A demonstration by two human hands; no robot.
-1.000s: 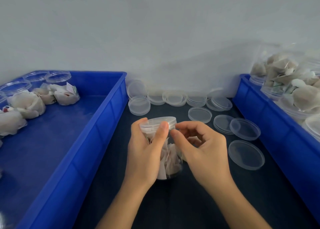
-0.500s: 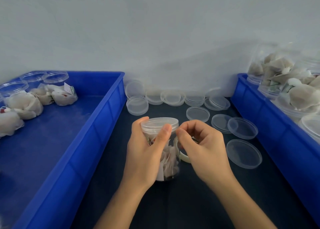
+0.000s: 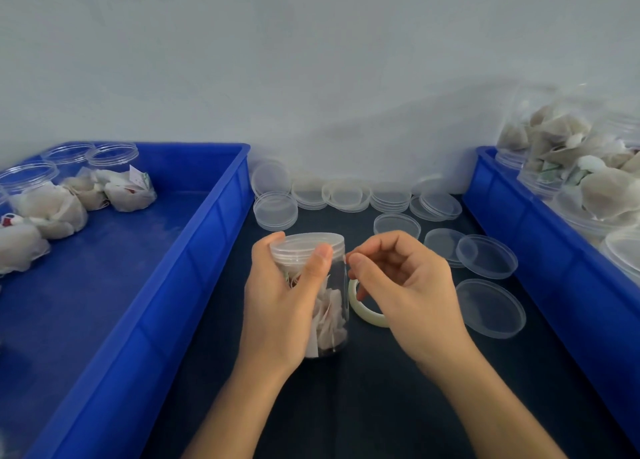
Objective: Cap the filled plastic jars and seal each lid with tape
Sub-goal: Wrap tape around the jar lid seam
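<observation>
A pale wall backs a dark counter (image 3: 346, 406) flanked by two blue bins, loose clear lids scattered behind. Between them the jar (image 3: 329, 306) stands upright, long axis vertical, lid (image 3: 308, 245) on top. The left hand (image 3: 284, 306) wraps its side, thumb on the lid rim. The right hand (image 3: 405, 285) pinches what looks like a tape end beside the rim, above the tape roll (image 3: 363, 311). The jar is probably light, thin-walled and slick; best held around the body.
</observation>
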